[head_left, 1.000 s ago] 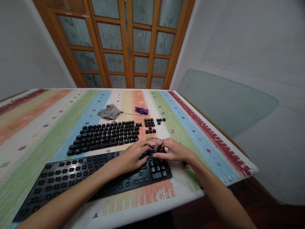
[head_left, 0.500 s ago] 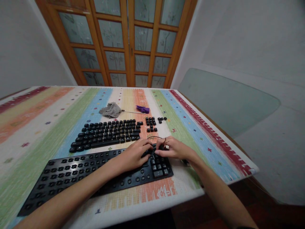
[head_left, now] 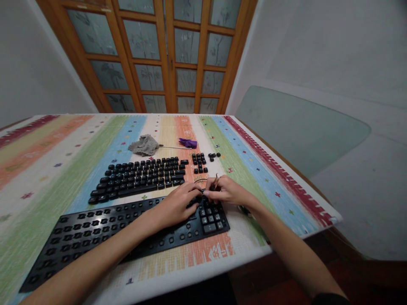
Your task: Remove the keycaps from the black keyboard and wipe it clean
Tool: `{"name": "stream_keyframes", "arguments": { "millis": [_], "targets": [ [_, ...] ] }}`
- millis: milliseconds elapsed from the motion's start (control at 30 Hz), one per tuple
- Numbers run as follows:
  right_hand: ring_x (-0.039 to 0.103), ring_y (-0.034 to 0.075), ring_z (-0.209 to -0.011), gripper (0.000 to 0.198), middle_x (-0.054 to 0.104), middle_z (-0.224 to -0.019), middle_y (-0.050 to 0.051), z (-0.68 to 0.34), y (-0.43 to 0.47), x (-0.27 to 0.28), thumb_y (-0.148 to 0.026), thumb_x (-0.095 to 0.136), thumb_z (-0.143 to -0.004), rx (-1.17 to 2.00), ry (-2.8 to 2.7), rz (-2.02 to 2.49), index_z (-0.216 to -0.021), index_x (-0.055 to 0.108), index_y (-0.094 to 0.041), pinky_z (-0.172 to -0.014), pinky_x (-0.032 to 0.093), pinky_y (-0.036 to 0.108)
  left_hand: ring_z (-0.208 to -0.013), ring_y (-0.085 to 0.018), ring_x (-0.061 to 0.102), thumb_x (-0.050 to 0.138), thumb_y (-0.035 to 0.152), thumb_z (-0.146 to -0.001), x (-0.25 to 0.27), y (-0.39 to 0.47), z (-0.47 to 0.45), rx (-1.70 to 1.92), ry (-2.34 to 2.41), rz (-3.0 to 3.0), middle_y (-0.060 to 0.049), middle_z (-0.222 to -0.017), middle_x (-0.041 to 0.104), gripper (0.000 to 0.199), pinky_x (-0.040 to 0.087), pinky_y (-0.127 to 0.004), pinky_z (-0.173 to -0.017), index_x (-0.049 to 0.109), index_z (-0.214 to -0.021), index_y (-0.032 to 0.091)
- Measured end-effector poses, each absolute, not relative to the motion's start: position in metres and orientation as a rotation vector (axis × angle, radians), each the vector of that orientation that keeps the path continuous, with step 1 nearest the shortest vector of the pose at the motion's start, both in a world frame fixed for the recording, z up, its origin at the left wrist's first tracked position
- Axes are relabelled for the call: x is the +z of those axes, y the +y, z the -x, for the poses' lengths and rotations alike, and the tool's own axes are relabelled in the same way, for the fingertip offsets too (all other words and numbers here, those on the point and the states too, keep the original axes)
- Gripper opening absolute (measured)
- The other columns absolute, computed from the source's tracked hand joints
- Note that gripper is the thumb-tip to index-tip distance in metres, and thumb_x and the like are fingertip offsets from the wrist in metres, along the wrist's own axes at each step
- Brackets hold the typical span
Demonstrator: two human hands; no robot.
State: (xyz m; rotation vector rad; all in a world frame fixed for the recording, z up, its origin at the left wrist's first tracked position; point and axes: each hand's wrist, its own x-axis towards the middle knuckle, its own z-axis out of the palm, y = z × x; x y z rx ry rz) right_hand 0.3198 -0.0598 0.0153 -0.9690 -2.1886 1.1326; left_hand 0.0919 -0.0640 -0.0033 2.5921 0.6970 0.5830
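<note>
You seem to be working on the caps around the top of the number block; whether one is being lifted off or pressed on is hidden by your fingers. Your right hand (head_left: 212,191) is drawn nearly closed, thumb toward forefinger, and appears to have hold of a slim brown piece (head_left: 216,181) poking up between the fingers. Your left hand (head_left: 178,203) lies palm down, fingers curled, thumb set apart; whether its tips grip anything, you can't tell from here.

Beneath both hands is the long black plastic keyboard (head_left: 98,226), mostly bare of caps, with small dark square keycaps (head_left: 210,219) just below your right thumb. Beyond your left hand, loose black keycaps (head_left: 143,173) lie in rows. The next move calls for a steady left hand and a straight, gentle right.

Against half a second ago, your right hand sits farther from the lower number keys, and the brown piece stands up more plainly.
</note>
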Motion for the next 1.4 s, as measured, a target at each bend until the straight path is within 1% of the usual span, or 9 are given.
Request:
{"name": "stream_keyframes", "arguments": {
  "millis": [100, 300, 500, 667, 800, 967, 1167, 1300, 1400],
  "targets": [
    [0.056, 0.009, -0.046, 0.033, 0.060, -0.056, -0.005, -0.316, -0.060, 0.013, -0.048, 0.061, -0.090, 1.205, -2.105, 0.996, -0.081, 0.059, -0.017, -0.048, 0.042, 0.020, -0.117, -0.025, 0.056, 0.054, 0.010, -0.088, -0.003, -0.064, -0.092, 0.589, 0.690, -2.592, -0.010, -0.125, 0.060, 0.033, 0.047, -0.044, -0.103, 0.059, -0.119, 0.019],
    [0.054, 0.008, -0.043, 0.036, 0.059, -0.054, -0.005, -0.312, -0.058, 0.006, -0.051, 0.063, -0.088, 1.214, -2.017, 0.997, -0.080, 0.059, -0.017, -0.043, 0.039, 0.018, -0.117, -0.026, 0.056, 0.056, 0.012, -0.088, -0.007, -0.063, -0.092, 0.583, 0.732, -2.599, -0.012, -0.124, 0.060, 0.032, 0.049, -0.046, -0.102, 0.059, -0.119, 0.018],
    [0.050, 0.008, -0.040, 0.043, 0.060, -0.054, -0.004, -0.316, -0.051, 0.004, -0.057, 0.064, -0.086, 1.217, -1.876, 1.109, -0.073, 0.056, -0.017, -0.041, 0.037, 0.019, -0.119, -0.025, 0.057, 0.056, 0.012, -0.088, -0.005, -0.063, -0.091, 0.603, 0.704, -2.590, -0.010, -0.126, 0.061, 0.022, 0.047, -0.046, -0.105, 0.062, -0.108, 0.020],
    [0.052, 0.009, -0.042, 0.042, 0.061, -0.054, -0.003, -0.320, -0.055, 0.012, -0.056, 0.065, -0.085, 1.201, -1.858, 1.094, -0.074, 0.054, -0.017, -0.042, 0.038, 0.020, -0.117, -0.024, 0.058, 0.056, 0.014, -0.089, 0.001, -0.062, -0.090, 0.568, 0.708, -2.559, -0.009, -0.124, 0.062, 0.027, 0.047, -0.043, -0.105, 0.060, -0.115, 0.020],
    [0.052, 0.009, -0.044, 0.040, 0.062, -0.055, -0.003, -0.321, -0.059, 0.016, -0.054, 0.065, -0.086, 1.135, -1.878, 1.020, -0.075, 0.056, -0.017, -0.043, 0.039, 0.020, -0.117, -0.024, 0.057, 0.060, 0.022, -0.091, 0.010, -0.064, -0.093, 0.621, 0.730, -2.508, -0.009, -0.121, 0.064, 0.025, 0.046, -0.043, -0.105, 0.060, -0.116, 0.021],
    [0.053, 0.009, -0.044, 0.039, 0.062, -0.056, -0.002, -0.321, -0.062, 0.017, -0.053, 0.066, -0.086, 1.112, -1.873, 0.969, -0.076, 0.056, -0.017, -0.043, 0.039, 0.020, -0.109, -0.023, 0.060, 0.063, 0.032, -0.093, 0.019, -0.065, -0.099, 0.647, 0.703, -2.530, -0.008, -0.115, 0.066, 0.023, 0.049, -0.041, -0.097, 0.063, -0.113, 0.021],
    [0.053, 0.009, -0.046, 0.037, 0.060, -0.056, -0.003, -0.322, -0.064, 0.021, -0.051, 0.064, -0.088, 1.060, -1.911, 0.956, -0.077, 0.058, -0.017, -0.045, 0.038, 0.021, -0.105, -0.023, 0.060, 0.060, 0.026, -0.095, 0.021, -0.060, -0.101, 0.575, 0.675, -2.574, -0.007, -0.108, 0.068, 0.015, 0.048, -0.039, -0.095, 0.066, -0.107, 0.020],
    [0.053, 0.010, -0.051, 0.035, 0.059, -0.057, -0.003, -0.325, -0.066, 0.025, -0.049, 0.063, -0.090, 0.934, -1.991, 0.978, -0.077, 0.059, -0.017, -0.050, 0.039, 0.022, -0.099, -0.022, 0.062, 0.063, 0.025, -0.092, 0.026, -0.056, -0.101, 0.543, 0.668, -2.549, -0.006, -0.103, 0.070, 0.010, 0.049, -0.037, -0.092, 0.066, -0.101, 0.020],
    [0.051, 0.010, -0.050, 0.033, 0.059, -0.056, -0.003, -0.326, -0.066, 0.026, -0.047, 0.061, -0.092, 0.852, -2.022, 0.963, -0.077, 0.060, -0.017, -0.051, 0.038, 0.023, -0.092, -0.020, 0.063, 0.065, 0.024, -0.090, 0.030, -0.052, -0.103, 0.539, 0.662, -2.519, -0.004, -0.097, 0.070, 0.007, 0.048, -0.035, -0.087, 0.066, -0.095, 0.019]
  ]
}}
